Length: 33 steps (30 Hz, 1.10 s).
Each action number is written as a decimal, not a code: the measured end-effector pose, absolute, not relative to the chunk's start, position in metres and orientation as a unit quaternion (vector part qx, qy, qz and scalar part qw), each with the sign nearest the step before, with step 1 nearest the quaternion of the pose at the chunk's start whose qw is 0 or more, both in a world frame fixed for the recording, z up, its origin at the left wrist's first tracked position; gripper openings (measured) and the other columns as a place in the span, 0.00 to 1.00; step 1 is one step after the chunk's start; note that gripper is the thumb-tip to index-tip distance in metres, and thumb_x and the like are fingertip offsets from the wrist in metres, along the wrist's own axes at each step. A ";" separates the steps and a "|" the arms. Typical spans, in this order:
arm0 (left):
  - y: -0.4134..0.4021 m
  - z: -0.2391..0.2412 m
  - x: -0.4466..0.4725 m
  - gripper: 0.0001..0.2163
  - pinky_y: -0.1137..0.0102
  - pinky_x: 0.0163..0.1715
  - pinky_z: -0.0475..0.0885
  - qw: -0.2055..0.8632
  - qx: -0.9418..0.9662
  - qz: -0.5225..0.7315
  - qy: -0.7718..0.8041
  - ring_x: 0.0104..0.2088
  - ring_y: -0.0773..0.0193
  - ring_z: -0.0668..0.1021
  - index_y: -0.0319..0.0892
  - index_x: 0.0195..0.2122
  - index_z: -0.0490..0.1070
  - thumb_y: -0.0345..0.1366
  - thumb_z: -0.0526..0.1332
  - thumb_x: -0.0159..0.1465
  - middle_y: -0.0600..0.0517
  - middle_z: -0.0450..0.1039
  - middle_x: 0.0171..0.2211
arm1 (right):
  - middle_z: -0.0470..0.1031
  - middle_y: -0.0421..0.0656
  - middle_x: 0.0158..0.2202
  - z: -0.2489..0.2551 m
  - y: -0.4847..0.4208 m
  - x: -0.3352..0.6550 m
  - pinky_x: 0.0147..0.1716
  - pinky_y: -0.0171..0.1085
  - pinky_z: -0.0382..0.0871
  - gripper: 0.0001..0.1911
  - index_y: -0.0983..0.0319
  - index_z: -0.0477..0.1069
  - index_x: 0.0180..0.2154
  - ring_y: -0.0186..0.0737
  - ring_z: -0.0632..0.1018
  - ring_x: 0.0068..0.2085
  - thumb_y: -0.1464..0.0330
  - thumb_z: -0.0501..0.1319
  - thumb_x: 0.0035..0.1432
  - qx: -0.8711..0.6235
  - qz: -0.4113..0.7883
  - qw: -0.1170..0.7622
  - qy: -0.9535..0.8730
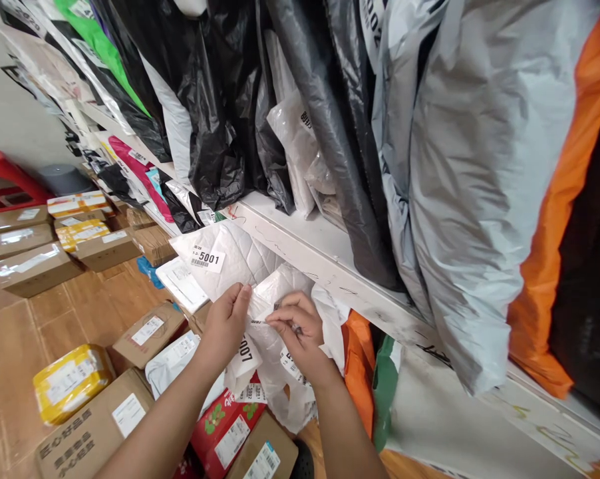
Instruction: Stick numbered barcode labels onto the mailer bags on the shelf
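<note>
I have both hands on a white plastic parcel that sits just under the front edge of the white shelf. My left hand is closed in a pinch — thumb and fingers gripping the parcel's crinkled upper edge. My right hand is curled shut around a dark pen, its tip touching the parcel right beside my left thumb. Just left of the parcel, a quilted white mailer leans against it, with a label reading 5001. Below my left wrist hangs a tag with digits ending in 007; part of it is hidden by the hand. On top of the shelf, black, grey and white bags stand packed side by side, and an orange bag sits at the right. On the wooden floor lie cardboard boxes, a yellow-wrapped packet and a red box with a flower print.
</note>
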<state>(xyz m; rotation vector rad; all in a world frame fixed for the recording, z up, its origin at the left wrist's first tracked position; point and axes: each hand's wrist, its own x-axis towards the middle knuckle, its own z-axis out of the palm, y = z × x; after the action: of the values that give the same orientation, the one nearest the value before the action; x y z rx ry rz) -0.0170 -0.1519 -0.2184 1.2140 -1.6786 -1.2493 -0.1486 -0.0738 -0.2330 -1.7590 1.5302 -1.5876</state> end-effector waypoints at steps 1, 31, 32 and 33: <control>-0.152 -0.218 -0.016 0.19 0.72 0.24 0.55 0.350 0.461 -0.488 -0.653 0.23 0.67 0.59 0.45 0.21 0.50 0.52 0.49 0.62 0.59 0.50 0.20 | 0.69 0.42 0.38 -0.233 -0.075 -0.148 0.31 0.34 0.72 0.05 0.56 0.77 0.34 0.34 0.74 0.34 0.69 0.62 0.59 -0.614 -0.558 0.140 0.540; -0.182 -0.245 -0.012 0.22 0.75 0.19 0.52 0.376 0.483 -0.483 -0.626 0.19 0.72 0.54 0.44 0.20 0.46 0.49 0.59 0.57 0.61 0.45 0.17 | 0.83 0.38 0.31 -0.244 -0.035 -0.155 0.32 0.28 0.74 0.08 0.58 0.77 0.30 0.31 0.82 0.30 0.78 0.66 0.53 -0.629 -0.622 0.096 0.456; -0.182 -0.242 -0.011 0.21 0.75 0.20 0.54 0.371 0.492 -0.452 -0.644 0.19 0.71 0.56 0.44 0.21 0.47 0.49 0.59 0.57 0.61 0.48 0.17 | 0.82 0.39 0.29 -0.242 -0.028 -0.155 0.30 0.27 0.73 0.07 0.58 0.77 0.29 0.31 0.81 0.29 0.76 0.66 0.54 -0.627 -0.622 0.158 0.442; -0.179 -0.237 -0.009 0.19 0.75 0.20 0.56 0.366 0.506 -0.406 -0.668 0.19 0.70 0.59 0.44 0.22 0.51 0.49 0.58 0.58 0.60 0.54 0.18 | 0.82 0.39 0.28 -0.241 -0.019 -0.154 0.29 0.27 0.72 0.04 0.59 0.77 0.29 0.31 0.81 0.28 0.73 0.66 0.54 -0.622 -0.611 0.237 0.429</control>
<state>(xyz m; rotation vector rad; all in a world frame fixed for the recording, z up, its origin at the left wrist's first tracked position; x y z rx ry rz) -0.0092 -0.1791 -0.2375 1.3000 -1.7167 -1.0439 -0.1545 -0.0194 -0.2411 -1.7043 1.1765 -1.6745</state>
